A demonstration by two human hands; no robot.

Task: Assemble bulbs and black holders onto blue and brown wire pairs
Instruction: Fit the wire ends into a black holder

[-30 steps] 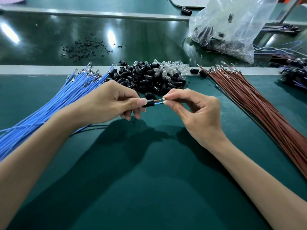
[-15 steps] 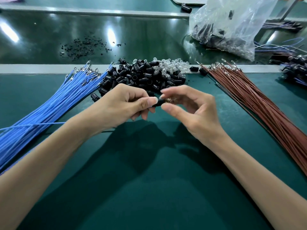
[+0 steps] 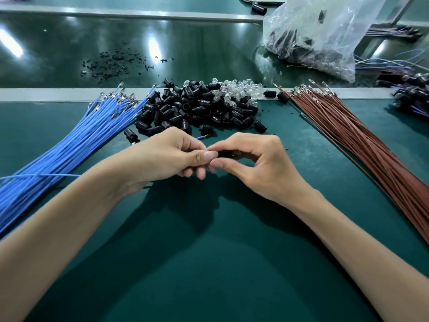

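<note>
Black holder (image 3: 228, 154) was mostly buried between the left hand (image 3: 171, 156) and right hand (image 3: 262, 163), couldn't tell what was in it. Blue wires (image 3: 58, 159) and brown wires (image 3: 371, 147) ran off the side edges.

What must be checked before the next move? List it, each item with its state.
1. Grip on holder by left hand and right hand: ok, pinched between them.
2. Wire ends seated in holder: cannot tell, fingers cover it.
3. Bulb fitted in holder: cannot tell, hidden.
4. Whether blue wire tip beyond left hand belongs to this pair: cannot tell.
5. Stock of spare holders and bulbs just beyond the hands: ok.
</note>
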